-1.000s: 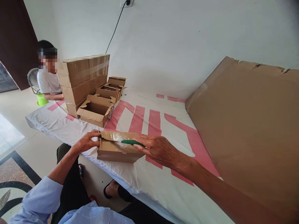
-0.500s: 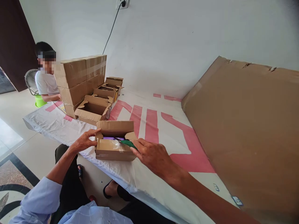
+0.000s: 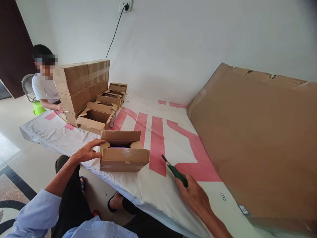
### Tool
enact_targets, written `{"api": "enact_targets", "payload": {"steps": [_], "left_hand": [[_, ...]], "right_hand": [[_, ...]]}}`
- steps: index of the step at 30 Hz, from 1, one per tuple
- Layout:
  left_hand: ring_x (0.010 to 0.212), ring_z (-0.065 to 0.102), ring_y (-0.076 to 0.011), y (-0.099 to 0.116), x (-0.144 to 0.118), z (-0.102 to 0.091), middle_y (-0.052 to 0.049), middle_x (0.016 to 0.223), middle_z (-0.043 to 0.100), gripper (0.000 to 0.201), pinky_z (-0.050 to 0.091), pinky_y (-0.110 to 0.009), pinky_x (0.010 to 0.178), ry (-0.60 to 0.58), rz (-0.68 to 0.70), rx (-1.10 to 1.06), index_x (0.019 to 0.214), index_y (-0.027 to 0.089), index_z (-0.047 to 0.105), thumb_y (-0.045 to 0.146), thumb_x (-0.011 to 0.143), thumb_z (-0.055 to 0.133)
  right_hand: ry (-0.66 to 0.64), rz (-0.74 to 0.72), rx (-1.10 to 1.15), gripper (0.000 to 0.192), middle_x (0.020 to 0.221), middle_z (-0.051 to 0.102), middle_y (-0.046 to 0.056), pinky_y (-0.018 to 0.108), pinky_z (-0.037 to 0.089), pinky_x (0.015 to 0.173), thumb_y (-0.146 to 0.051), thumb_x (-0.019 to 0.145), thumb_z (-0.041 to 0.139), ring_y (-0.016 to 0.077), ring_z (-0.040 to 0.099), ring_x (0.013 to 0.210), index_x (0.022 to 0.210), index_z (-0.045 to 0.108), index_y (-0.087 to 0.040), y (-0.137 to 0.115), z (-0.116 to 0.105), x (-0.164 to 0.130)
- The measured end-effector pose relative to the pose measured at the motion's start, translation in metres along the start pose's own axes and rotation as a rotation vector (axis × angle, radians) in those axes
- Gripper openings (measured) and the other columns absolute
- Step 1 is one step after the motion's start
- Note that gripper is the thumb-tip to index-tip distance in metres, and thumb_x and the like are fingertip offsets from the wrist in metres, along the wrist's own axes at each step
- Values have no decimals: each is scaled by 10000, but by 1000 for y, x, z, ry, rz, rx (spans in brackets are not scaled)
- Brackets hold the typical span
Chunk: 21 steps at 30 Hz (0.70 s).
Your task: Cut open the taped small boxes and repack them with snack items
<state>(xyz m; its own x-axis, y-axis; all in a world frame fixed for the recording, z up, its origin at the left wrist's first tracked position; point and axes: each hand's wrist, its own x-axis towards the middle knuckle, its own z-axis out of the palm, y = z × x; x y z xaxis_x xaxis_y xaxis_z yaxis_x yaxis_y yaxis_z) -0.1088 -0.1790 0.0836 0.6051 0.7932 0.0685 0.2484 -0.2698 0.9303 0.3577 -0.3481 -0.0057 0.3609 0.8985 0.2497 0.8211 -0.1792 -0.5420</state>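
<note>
The right hand (image 3: 194,196) has drawn back from the small box (image 3: 123,155) toward the near edge of the bench (image 3: 158,188), fingers closed around the green-handled knife (image 3: 174,171), blade pointing at the box but now apart from it. The left hand (image 3: 86,151) stays on the box's left end, fingers curled against it; the flaps now stand open, something purple inside. Beyond lie opened boxes (image 3: 95,117), then stacked cartons (image 3: 79,82) with a seated person (image 3: 44,87) behind. A large cardboard sheet (image 3: 260,138) covers the right side.
</note>
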Motion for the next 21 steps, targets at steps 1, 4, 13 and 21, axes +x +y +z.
{"api": "enact_targets", "payload": {"steps": [1, 4, 13, 21], "left_hand": [[1431, 542, -374, 2, -2, 0, -158, 1578, 546, 776, 570, -471, 1048, -9, -22, 42, 1511, 269, 617, 416, 799, 889], [1476, 477, -408, 12, -5, 3, -161, 1669, 439, 1059, 492, -562, 1146, -26, -55, 191, 1630, 299, 465, 507, 712, 950], [1494, 427, -452, 18, -5, 18, -216, 1639, 402, 1455, 418, -609, 1217, 2, -18, 371, 1739, 227, 182, 379, 559, 1020], [1530, 392, -438, 18, -22, -11, -190, 1733, 301, 1403, 535, -545, 1119, -131, 7, 234, 1740, 299, 166, 393, 616, 1001]], "right_hand": [[18, -15, -31, 370, 847, 762, 104, 478, 589, 648, -579, 912, 489, 344, 715, 750, 961, 681, -266, 10, 8, -6], [129, -101, 2, 437, 983, 775, 137, 544, 619, 802, -637, 932, 497, 386, 731, 974, 1001, 706, -260, 6, 16, -3], [-167, -870, 81, 300, 1302, 759, 126, 553, 497, 1114, -434, 1020, 639, 338, 656, 1280, 1220, 753, -241, -153, -1, 36], [-384, -796, -40, 225, 1048, 774, 98, 384, 539, 847, -285, 1056, 548, 251, 715, 978, 1011, 762, -229, -189, -13, 24]]}}
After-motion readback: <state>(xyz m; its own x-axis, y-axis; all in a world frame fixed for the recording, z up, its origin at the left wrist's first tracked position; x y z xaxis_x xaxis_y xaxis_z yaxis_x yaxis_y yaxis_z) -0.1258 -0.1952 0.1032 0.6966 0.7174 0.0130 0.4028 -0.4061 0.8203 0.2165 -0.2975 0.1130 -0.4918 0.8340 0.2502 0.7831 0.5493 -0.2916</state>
